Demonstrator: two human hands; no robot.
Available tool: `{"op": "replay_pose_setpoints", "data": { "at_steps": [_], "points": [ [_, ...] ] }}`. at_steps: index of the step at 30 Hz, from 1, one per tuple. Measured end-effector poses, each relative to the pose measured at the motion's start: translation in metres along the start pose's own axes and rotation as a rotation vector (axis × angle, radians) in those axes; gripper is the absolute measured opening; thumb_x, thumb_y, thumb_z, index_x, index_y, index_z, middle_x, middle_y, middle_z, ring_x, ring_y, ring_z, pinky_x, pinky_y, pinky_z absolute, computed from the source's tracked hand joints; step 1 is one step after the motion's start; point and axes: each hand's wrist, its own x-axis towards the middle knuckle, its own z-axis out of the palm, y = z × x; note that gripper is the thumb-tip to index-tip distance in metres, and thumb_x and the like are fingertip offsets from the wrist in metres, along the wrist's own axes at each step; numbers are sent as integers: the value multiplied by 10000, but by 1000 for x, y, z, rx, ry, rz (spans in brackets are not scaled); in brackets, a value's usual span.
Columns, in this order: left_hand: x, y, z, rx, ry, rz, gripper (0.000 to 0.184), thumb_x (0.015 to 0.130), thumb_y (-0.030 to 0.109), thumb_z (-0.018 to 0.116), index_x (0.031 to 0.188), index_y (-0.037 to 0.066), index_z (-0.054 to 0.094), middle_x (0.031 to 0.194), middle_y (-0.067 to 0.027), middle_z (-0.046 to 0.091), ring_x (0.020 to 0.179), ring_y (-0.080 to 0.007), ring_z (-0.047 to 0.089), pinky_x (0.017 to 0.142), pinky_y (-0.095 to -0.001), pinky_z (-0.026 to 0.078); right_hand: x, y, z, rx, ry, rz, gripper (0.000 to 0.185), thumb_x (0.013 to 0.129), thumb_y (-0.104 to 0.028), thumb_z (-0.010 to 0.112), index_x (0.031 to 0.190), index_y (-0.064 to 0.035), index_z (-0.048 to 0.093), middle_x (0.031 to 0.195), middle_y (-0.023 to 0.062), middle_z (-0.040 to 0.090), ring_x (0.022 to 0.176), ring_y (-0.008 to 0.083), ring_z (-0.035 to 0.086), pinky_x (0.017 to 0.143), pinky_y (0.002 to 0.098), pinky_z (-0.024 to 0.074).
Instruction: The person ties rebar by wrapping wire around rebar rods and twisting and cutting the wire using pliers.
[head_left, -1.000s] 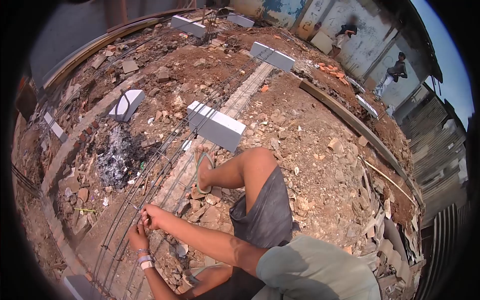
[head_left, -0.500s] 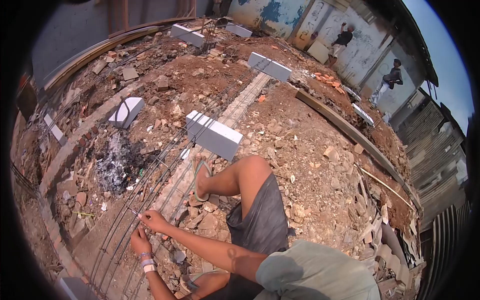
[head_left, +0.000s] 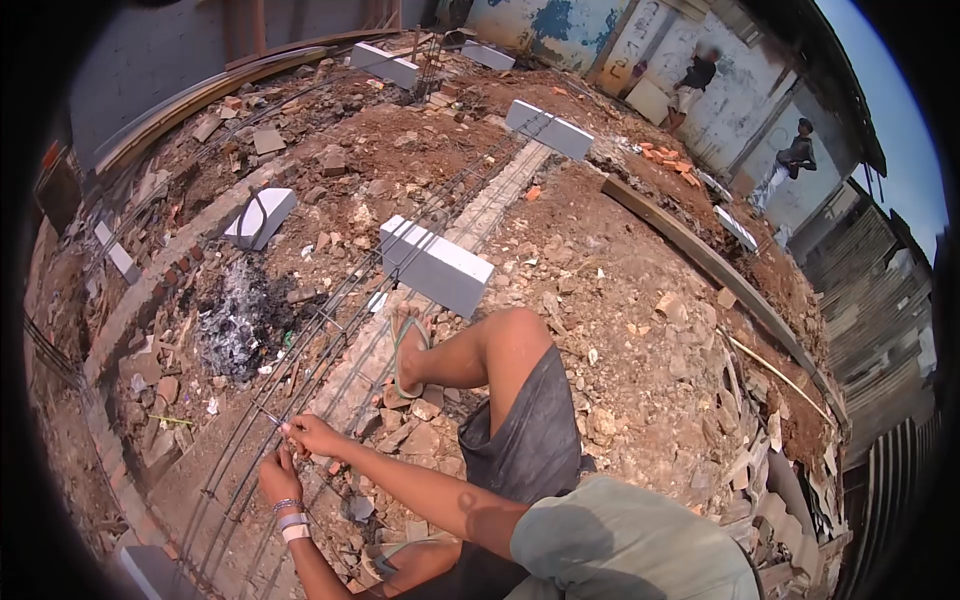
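Long thin steel bars [head_left: 238, 452], joined by crosswise ties, run diagonally over a narrow concrete strip. My right hand [head_left: 312, 437] is closed at the bars, and a thin metal piece, too small to identify, sticks out at its fingertips. Just below it, my left hand [head_left: 279, 478], with bracelets at the wrist, has its fingers pinched near the same bars. What those fingers hold is hidden. Farther up, the bars lie across a pale rectangular block [head_left: 436, 268].
Rubble covers the ground around my sandalled foot [head_left: 410, 352]. Ash [head_left: 235, 325] lies left of the bars. More pale blocks [head_left: 549, 130] and a long timber beam [head_left: 700, 250] are farther off. Two people [head_left: 693, 85] are by the far wall [head_left: 740, 95].
The view has shifted slightly. My right hand has moved a little away from the crosswise tie, and the thin piece at its fingertips shows more clearly. Both hands stay at the bars.
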Motion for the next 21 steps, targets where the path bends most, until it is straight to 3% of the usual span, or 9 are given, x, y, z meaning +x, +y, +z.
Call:
{"op": "replay_pose_setpoints", "data": {
  "at_steps": [2,5,8,10,11,14,17,21],
  "points": [
    [4,0,-5,-39,-62,-18,445,949,333,583,747,-62,619,627,-229,585,573,-351,601,570,-471,414,-1,2,0,16,-11,-48,348,1030,-325,513,948,4,593,688,20,555,618,108,566,562,298,473],
    [26,-57,27,-203,-48,-54,463,931,327,604,681,-63,601,564,-192,556,504,-265,550,540,-447,404,-6,9,2,26,40,-159,341,1029,-308,524,977,19,609,718,22,571,662,102,573,597,311,482],
    [27,-44,16,-596,-185,-413,469,922,332,623,630,-29,557,544,-103,527,503,-181,489,519,-400,387,-1,21,5,2,112,-205,332,1024,-298,541,992,22,624,750,26,582,684,95,569,609,318,482],
    [27,-38,18,-356,-78,-223,499,907,358,631,634,-56,570,535,-149,527,475,-213,473,506,-426,371,5,32,7,-22,120,-241,328,1019,-298,552,1006,18,636,767,26,585,693,90,565,606,315,477],
    [23,-41,18,-223,-29,-147,516,900,371,634,635,-69,577,531,-172,527,460,-229,464,499,-439,363,11,40,2,-83,66,-202,319,1018,-298,554,969,10,622,769,16,583,686,91,570,599,304,483],
    [15,-38,12,-131,-34,-94,512,912,385,619,653,-56,595,511,-128,514,466,-207,481,500,-422,363,4,14,-13,100,-122,97,299,1024,-331,528,898,-72,605,737,-16,595,663,98,597,592,265,495],
    [5,-38,28,-342,-82,-173,499,942,401,596,694,-33,602,551,-99,533,492,-182,483,505,-391,371,7,-14,-12,249,-81,301,247,1008,-243,528,933,-35,637,771,18,659,625,114,640,568,263,522],
    [-4,-46,65,-488,7,-217,504,979,409,560,699,-9,599,576,-62,551,514,-149,493,509,-348,380,-5,-25,5,160,66,274,277,976,-242,563,973,14,668,739,50,670,578,123,630,533,267,530]
  ]
}}
